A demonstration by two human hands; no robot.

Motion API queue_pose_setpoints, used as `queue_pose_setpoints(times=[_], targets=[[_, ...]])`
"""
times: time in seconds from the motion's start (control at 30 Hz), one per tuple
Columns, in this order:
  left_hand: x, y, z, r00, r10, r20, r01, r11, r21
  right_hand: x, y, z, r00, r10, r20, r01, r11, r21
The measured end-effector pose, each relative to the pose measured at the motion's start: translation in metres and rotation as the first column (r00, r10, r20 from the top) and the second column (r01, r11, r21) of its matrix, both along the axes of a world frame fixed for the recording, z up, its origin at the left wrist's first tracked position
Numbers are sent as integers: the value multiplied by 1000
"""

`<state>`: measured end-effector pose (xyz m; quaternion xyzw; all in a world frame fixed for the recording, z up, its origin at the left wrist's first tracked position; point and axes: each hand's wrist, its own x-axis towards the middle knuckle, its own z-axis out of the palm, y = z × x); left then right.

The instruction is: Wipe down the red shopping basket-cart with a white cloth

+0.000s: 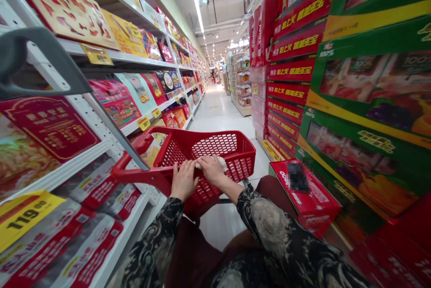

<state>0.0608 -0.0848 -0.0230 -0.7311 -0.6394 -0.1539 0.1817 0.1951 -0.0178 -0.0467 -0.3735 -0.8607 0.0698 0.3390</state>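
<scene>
A red plastic shopping basket cart (242,144) with perforated sides stands close in front of me, its grey handle (30,61) reaching up at the left. On the cart's near rim rests my left hand (183,180), its fingers spread and holding nothing. Just right of it, my right hand (211,170) is closed over a white cloth (222,163) at the same rim. Part of the cloth shows between the two hands and beyond the right one.
Shelves (117,58) of packaged goods line the left side. Stacked red cartons (289,72) and green boxes (370,77) rise at the right. A red box (319,202) with a dark, blurred item on top sits by my right knee. The white-floored aisle (215,104) runs ahead.
</scene>
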Motion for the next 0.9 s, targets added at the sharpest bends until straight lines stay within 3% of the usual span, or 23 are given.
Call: queue_pose_setpoints(times=[0.13,0.23,0.3,0.37,0.47,0.53,0.6,0.73,0.83,0.9], targets=[[10,9,-4,966,-57,252,29,993,110,26,13,-9,972,-70,-223,67,998,-21],[32,19,-5,790,-118,602,53,991,125,36,16,-5,916,-84,-392,72,996,-45],[50,26,-3,568,-100,817,101,994,51,35,13,1,881,-72,-468,44,997,-71],[67,33,-1,279,-45,959,162,987,-1,31,7,7,852,-53,-521,12,997,-82],[82,40,2,-176,15,984,247,968,30,24,-6,14,833,-18,-552,-30,997,-77],[83,43,1,-346,45,937,254,966,47,24,-14,18,837,-31,-547,-27,995,-97],[79,44,-1,-404,68,912,198,980,14,29,-19,21,834,-95,-543,24,990,-137],[73,47,-3,-416,20,909,20,1000,-12,45,-23,21,788,-264,-556,161,960,-227],[80,49,0,-439,-99,893,-86,994,68,49,-22,15,808,-253,-532,58,933,-355],[90,49,2,-481,-136,866,-67,991,118,45,-19,8,776,-252,-578,-65,879,-472]])
